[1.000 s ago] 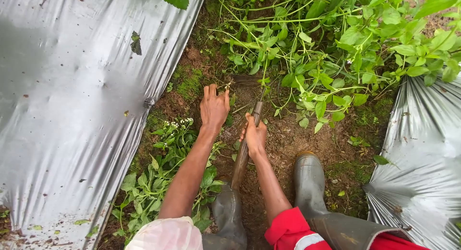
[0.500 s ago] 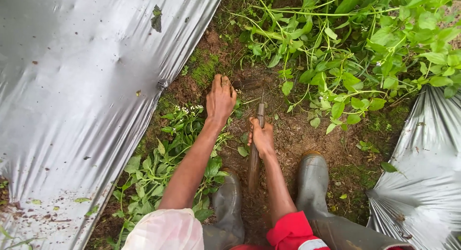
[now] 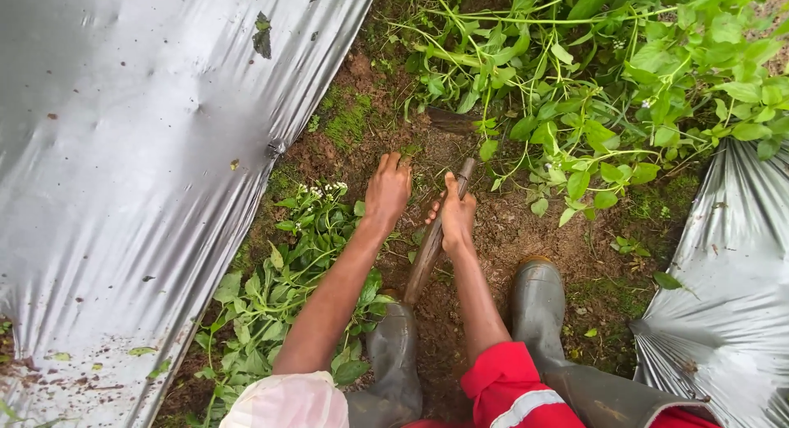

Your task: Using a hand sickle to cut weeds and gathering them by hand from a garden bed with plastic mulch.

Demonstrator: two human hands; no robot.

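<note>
My left hand (image 3: pixel 388 187) slid back from mid-frame, fingers loose on soil (image 3: pixel 501 231); right hand (image 3: pixel 457 218) gripped the hoe (image 3: pixel 431 243), handle now tilted toward the weeds (image 3: pixel 575 83).

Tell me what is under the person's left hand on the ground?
The left hand rests palm down on bare brown soil, beside a clump of leafy weeds. Whatever lies directly beneath the palm and fingers is covered, so a grasped stem cannot be confirmed.
</note>
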